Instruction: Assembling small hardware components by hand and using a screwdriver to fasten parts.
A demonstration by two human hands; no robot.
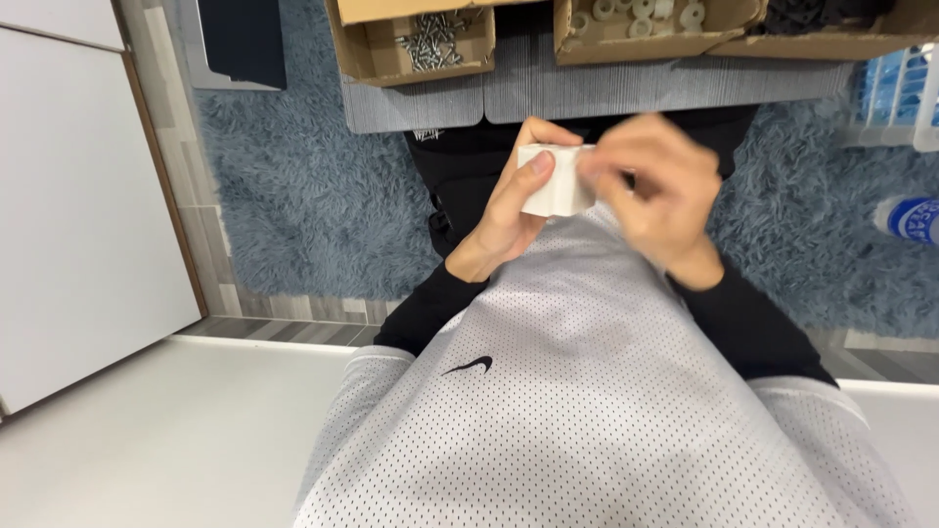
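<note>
Cardboard box point(377, 49) of screws point(430, 39), box point(587, 44) of white rings point(641, 15)

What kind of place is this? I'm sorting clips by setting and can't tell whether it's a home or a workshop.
Probably a room at home used for small assembly work. A shaggy blue rug covers the floor, and open cardboard boxes hold screws and white rings. Both hands, left hand and right hand, hold a small white block.

Small white block point(559, 182), smooth matt plastic, sits at centre. Shaggy blue-grey pile rug point(293, 196), rough, lies at 9 o'clock. Brown corrugated cardboard boxes point(377, 49), matt, stand at 12 o'clock, one holding shiny metal screws point(430, 41). White perforated mesh jersey point(587, 391), cloth, fills 6 o'clock. Glossy white panel point(78, 225) stands far left.
</note>
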